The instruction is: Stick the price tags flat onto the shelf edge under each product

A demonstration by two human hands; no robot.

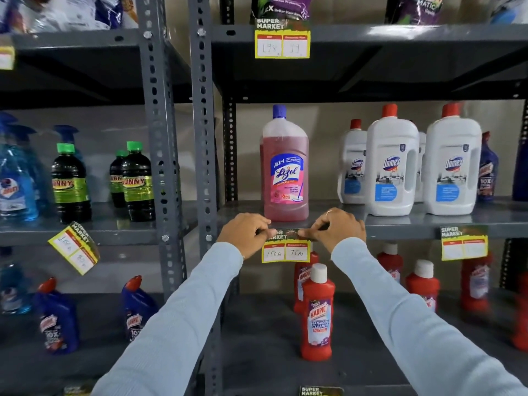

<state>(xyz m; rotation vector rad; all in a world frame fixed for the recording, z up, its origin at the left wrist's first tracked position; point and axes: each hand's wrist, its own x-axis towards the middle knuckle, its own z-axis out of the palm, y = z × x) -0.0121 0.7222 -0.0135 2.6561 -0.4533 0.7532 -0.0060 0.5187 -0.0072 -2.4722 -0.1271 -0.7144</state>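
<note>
Under the Lizol bottle (285,167), both hands press a price tag (285,248) against the shelf edge (400,231). The left hand (245,231) and right hand (337,227) each pinch a top corner, fingers curled. Tags already hang above (282,41) and to the right (464,242); the one at left (75,247) dangles crooked and likely needs redoing. This tag looks nearly stuck.
</note>
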